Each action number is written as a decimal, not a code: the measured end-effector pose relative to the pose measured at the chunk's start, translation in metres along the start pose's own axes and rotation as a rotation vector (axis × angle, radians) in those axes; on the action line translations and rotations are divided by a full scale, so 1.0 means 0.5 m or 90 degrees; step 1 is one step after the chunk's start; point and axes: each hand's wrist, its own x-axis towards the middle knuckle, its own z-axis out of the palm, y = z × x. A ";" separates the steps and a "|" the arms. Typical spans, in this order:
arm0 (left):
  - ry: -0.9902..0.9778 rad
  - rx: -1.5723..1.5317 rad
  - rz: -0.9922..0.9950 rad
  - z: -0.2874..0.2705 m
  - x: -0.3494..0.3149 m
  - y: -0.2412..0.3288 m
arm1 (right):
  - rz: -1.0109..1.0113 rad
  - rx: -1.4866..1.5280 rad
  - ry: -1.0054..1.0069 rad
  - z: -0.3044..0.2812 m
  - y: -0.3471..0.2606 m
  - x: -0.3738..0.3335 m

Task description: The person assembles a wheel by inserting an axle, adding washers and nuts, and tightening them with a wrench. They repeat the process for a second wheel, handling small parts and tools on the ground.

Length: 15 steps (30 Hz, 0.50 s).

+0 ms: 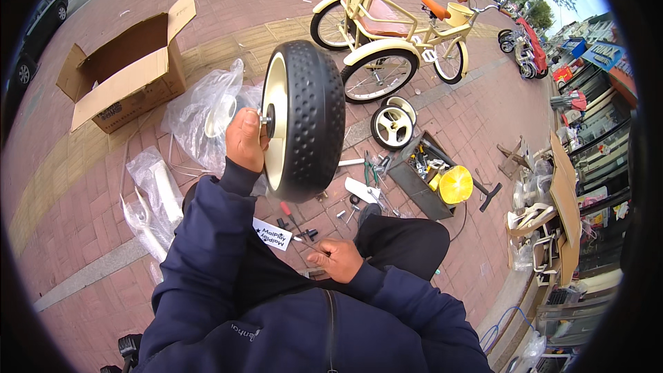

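My left hand (245,139) is raised and closed on the short metal axle (264,119) at the hub of a wheel. That wheel (311,117) has a wide black studded tyre and a cream rim. It is held upright off the ground, its tread turned toward me. Low over my lap, my right hand (338,259) has its fingers curled in, with nothing visible in them. In front of it lie a red-handled screwdriver (289,214), a black fitting (307,234) and a white printed card (272,234).
A grey toolbox (421,183) bears a yellow round object (456,185). Green-handled pliers (373,171) and two smaller wheels (393,126) lie nearby. Beyond stands a cream tricycle (387,34). At left are an open cardboard box (131,79) and plastic-wrapped parts (155,190).
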 end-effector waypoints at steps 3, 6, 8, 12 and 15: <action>-0.041 -0.091 -0.029 -0.007 0.013 -0.007 | -0.018 0.120 0.144 -0.046 -0.012 0.039; -0.073 -0.266 -0.071 -0.001 0.013 -0.006 | -0.056 0.191 0.260 -0.100 -0.042 0.070; -0.103 -0.272 -0.089 0.003 0.008 0.001 | -0.059 0.173 0.291 -0.133 -0.061 0.087; -0.158 -0.375 -0.140 0.010 -0.006 0.014 | -0.145 0.060 0.376 -0.176 -0.096 0.121; -0.171 -0.388 -0.159 0.007 -0.013 0.017 | -0.234 -0.053 0.442 -0.197 -0.111 0.147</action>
